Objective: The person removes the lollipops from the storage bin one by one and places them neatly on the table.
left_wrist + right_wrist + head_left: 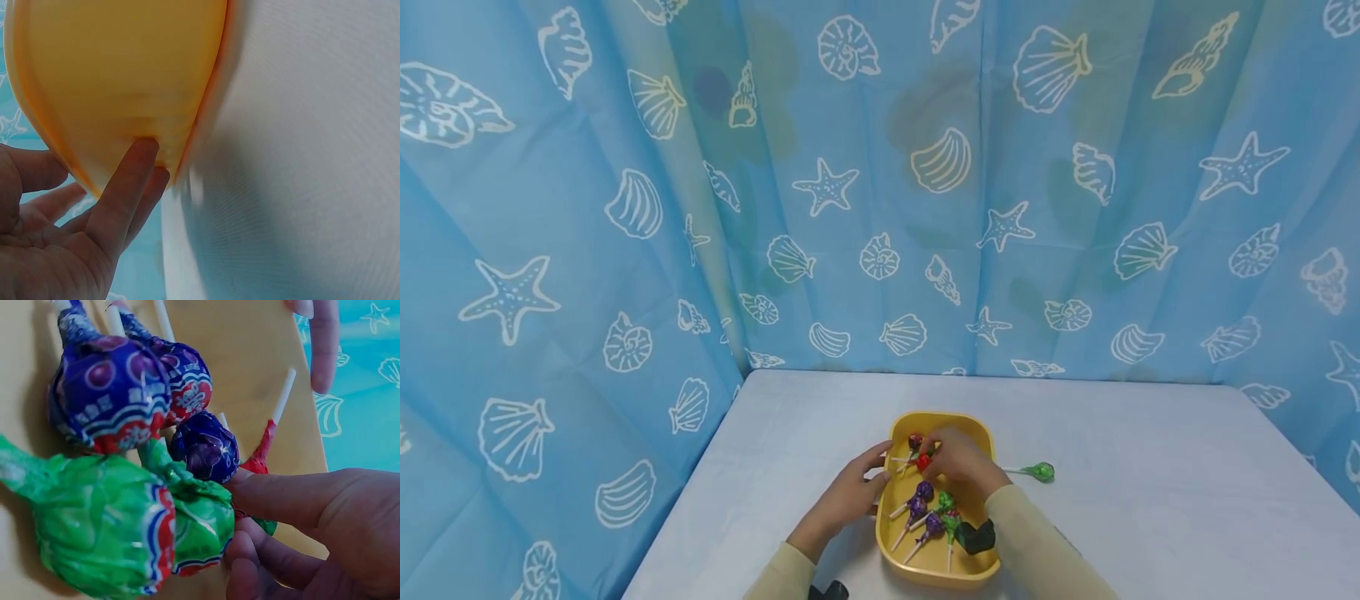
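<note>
on the table: a yellow tray [901, 557] sits near the front edge of a white table [1150, 467], holding a heap of wrapped lollipops.
left hand: the left hand [850, 496] lies against the tray's outer left wall, fingers [128, 181] straight and pressing on the plastic, gripping nothing.
right hand: the right hand [958, 462] reaches into the far end of the tray, its fingers [284, 497] curled round a red lollipop [923, 461]; the wrist view shows the red wrapper and white stick poking out beside the fingertips.
pile: purple lollipops [923, 492] and green lollipops [946, 502] lie crossed over each other in the middle of the tray, touching the red one's neighbours.
risk: i judge that lifting the red one could drag a crossed stick or a crinkled wrapper along with it and tip a neighbour over the rim; the tray may also slide if the left hand's straight-fingered press slackens.
in the way: the purple and green heads crowd right against the right fingers.
around: a single green lollipop [1041, 472] lies on the table just right of the tray; a dark object [976, 536] sits in the tray's near right corner; a blue seashell curtain [880, 183] hangs behind.
</note>
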A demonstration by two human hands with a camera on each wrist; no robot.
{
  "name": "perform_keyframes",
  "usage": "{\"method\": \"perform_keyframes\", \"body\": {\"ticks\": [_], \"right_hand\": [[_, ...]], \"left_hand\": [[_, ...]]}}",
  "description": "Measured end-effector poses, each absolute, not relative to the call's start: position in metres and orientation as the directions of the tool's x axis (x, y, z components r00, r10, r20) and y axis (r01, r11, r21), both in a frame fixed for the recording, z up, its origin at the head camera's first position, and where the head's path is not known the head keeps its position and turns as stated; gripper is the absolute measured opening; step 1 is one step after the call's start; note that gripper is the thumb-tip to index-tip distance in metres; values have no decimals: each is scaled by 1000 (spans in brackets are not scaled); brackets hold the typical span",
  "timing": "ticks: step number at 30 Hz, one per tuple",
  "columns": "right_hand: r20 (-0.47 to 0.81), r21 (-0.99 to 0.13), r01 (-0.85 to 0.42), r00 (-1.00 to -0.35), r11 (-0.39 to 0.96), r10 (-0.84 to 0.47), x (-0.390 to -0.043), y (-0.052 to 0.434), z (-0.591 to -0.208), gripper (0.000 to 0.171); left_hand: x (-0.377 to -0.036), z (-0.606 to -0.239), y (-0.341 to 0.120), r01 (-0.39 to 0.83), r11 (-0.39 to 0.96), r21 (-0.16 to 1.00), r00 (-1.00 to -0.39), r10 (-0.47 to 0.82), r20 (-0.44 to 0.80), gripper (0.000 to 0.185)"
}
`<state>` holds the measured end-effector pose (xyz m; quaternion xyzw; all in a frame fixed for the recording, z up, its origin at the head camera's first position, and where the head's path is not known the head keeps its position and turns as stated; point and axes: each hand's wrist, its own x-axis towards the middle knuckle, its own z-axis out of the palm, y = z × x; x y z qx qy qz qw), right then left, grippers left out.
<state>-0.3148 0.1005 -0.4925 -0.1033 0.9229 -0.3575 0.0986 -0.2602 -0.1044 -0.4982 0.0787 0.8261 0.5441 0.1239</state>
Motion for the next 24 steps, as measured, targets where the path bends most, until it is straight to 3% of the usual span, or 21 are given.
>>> {"method": "perform_keyframes", "body": {"ticks": [8,24], "right_hand": [[-115,-683,-140,-949,717,-294,-319,104,-498,20],[-185,-770,-46,-938,636,-292,-314,107,-492,19]], "left_hand": [[-261,-497,-104,-7,405,914,-957,262,-123,51],[-256,-492,-104,-4,404,915,-957,264,-120,51]]}}
